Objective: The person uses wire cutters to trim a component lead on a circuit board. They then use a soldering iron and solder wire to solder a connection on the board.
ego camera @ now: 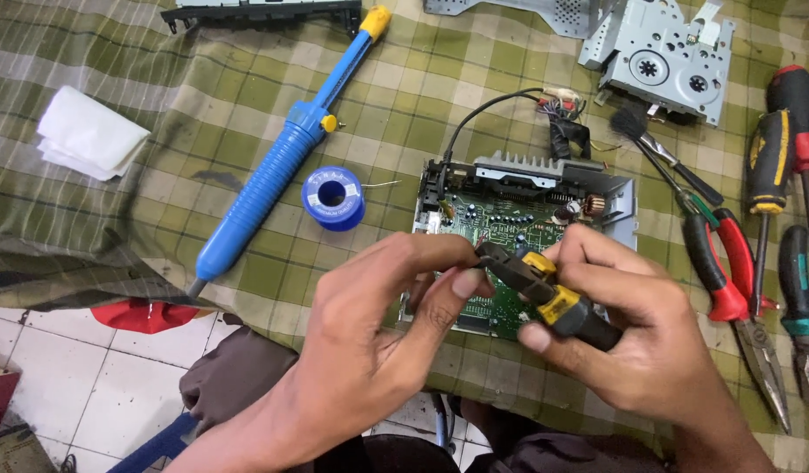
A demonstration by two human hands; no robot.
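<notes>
My right hand [628, 328] grips the black and yellow handle of a small hand tool [553, 298]. My left hand [396, 315] pinches the dark front end of that same tool with thumb and fingers. Both hands hover over a green circuit board [501, 228] set in a grey metal chassis [619, 206] on the checked cloth. A black cable [483, 109] runs from the chassis to a bundle of wires at the back.
A blue desoldering pump [277, 166] and a blue solder spool [333, 198] lie left of the board. Red-handled pliers [728, 271], screwdrivers [768, 175] and a brush [663, 153] lie at the right. A grey disc mechanism [667, 57] sits at the back, a white tissue [89, 133] far left.
</notes>
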